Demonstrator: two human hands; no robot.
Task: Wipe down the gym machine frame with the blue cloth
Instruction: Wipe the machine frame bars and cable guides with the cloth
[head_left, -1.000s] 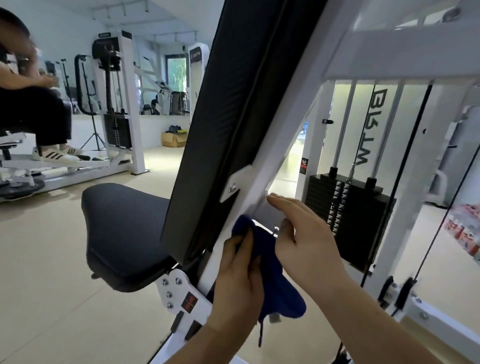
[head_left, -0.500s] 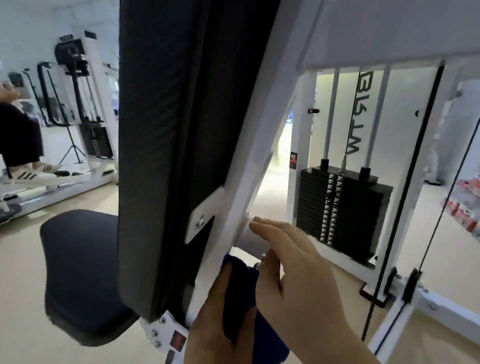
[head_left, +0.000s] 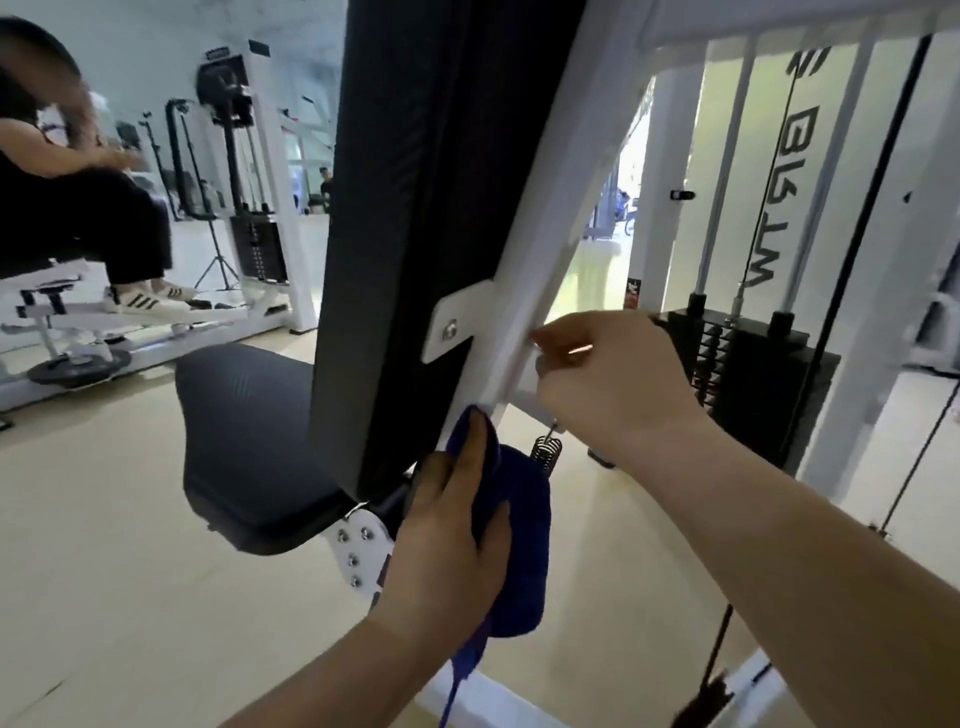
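A white slanted frame bar (head_left: 561, 218) of the gym machine runs behind the black back pad (head_left: 415, 208). My left hand (head_left: 447, 535) grips the bunched blue cloth (head_left: 522, 540) and presses its top against the lower end of the bar, beside the pad's bottom edge. My right hand (head_left: 613, 374) is higher up, fingers curled round the edge of the same white bar near its bracket (head_left: 457, 319). A loose cloth tag hangs below my left wrist.
The black seat (head_left: 249, 441) juts out to the left. A black weight stack (head_left: 748, 384) with guide rods and cables stands behind on the right. A small spring (head_left: 545, 452) sits by the cloth. A person sits on another white machine (head_left: 67, 312) at far left.
The view swung closer, then back out and left. My left hand with the cloth stays at the lower bar. My right hand's fingers went from stretched out over the bar to curled on its edge.
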